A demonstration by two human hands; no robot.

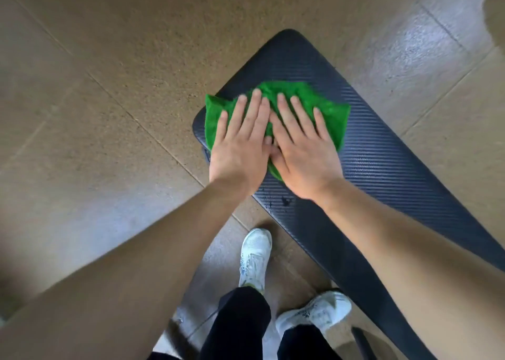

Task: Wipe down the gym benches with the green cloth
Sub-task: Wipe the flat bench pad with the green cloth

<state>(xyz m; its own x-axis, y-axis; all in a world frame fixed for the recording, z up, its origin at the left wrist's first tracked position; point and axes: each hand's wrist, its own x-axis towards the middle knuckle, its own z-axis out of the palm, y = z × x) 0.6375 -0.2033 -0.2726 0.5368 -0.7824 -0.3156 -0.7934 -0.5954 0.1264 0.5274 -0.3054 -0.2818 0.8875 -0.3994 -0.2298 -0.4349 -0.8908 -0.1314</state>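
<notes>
Head view: the green cloth was pinned near the bench end under the left hand and right hand, both flat with fingers spread, and it was judged soft, light, bunch-prone, best pressed broadly.

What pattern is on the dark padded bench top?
Fine diagonal ribbing on the dark navy-black padded bench top, clearest in the head view, right of the green cloth.

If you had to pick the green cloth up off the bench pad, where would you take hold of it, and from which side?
I would pinch the green cloth at its bunched far-right edge, coming from above. That edge lies bare on the bench pad, while the left hand and right hand press flat on the middle. The near-left corner overhangs the pad edge and would also do.
</notes>
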